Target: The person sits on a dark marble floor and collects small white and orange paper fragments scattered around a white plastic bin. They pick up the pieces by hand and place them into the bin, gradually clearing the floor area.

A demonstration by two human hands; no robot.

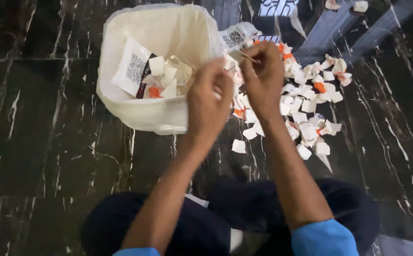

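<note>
My left hand (pixel 209 97) and my right hand (pixel 263 76) are raised close together over a dark marble floor, both pinching one thin strip of paper (pixel 248 57) between their fingertips. Just left of the hands stands a white plastic bag (pixel 121 102), its mouth open, holding several torn paper bits and a white packet with a square printed code (pixel 131 68). A heap of torn white and orange paper pieces (pixel 306 106) lies on the floor under and to the right of my right hand.
Another printed packet (pixel 237 37) lies behind the bag's rim. Grey flat strips (pixel 353 28) cross the floor at the top right. My knees in dark trousers (pixel 244 208) fill the bottom; blue sleeve cuffs show at the frame's lower edge.
</note>
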